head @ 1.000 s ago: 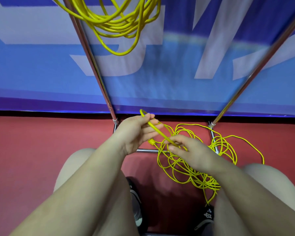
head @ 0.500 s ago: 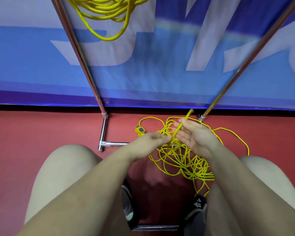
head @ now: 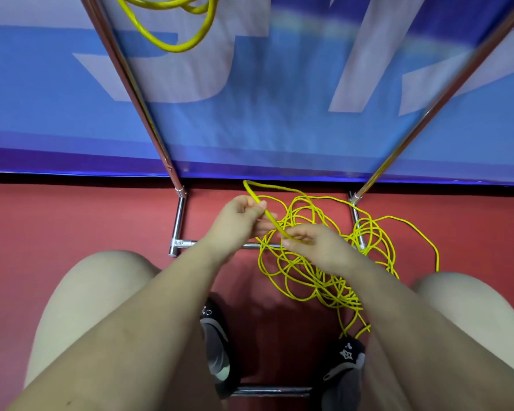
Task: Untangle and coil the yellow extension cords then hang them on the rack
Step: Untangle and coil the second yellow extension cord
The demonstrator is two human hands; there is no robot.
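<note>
A tangled yellow extension cord lies in loose loops on the red floor between the rack's feet. My left hand grips a doubled strand of it, whose bend sticks up past my fingers. My right hand pinches the same strand a little lower, just above the tangle. The two hands are close together. A coiled yellow cord hangs at the top left, beside the rack's left pole.
The rack's right pole slants up to the top right; its chrome base bars lie on the floor. A blue banner stands right behind. My bare knees and black shoes fill the foreground, and another bar lies by my feet.
My left hand has moved up onto the doubled strand and grips it; my right hand has dropped lower on the strand. The yellow plug seen earlier is hidden now.
</note>
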